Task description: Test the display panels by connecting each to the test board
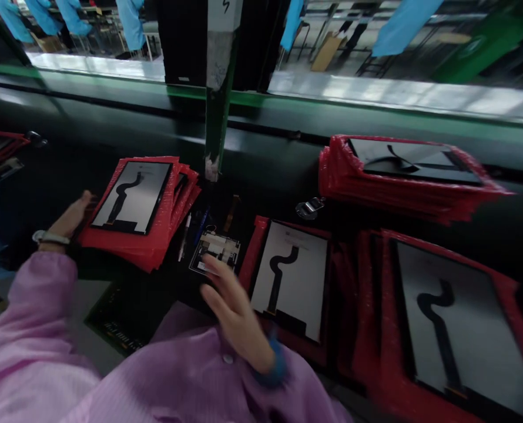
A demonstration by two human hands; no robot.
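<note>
Facing a post [220, 64] before black panels [184, 47]. Seeing stools [453, 37] on the floor [413, 61] beyond. Catching light [354, 88] on a pale ledge [420, 100].

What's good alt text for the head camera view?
Left hand at the edge of a red stack topped by a flat panel with a dark ribbon strip; right hand, empty, near a circuit board. Similar red stacks lie to the right.

A: What lies left of your frame's centre?
B: A left panel [153, 188] on a stack of wraps [124, 245], beside your left hand [70, 217].
A: And mid-frame?
B: Your right hand [237, 320] overlaps the circuit board [220, 245]; pens [184, 237] lie at its upper left, a centre panel [308, 276] right.
A: Further right?
B: A right panel [473, 311] lower right; behind it, upper right, another panel [433, 155] tops a second stack [389, 202].
</note>
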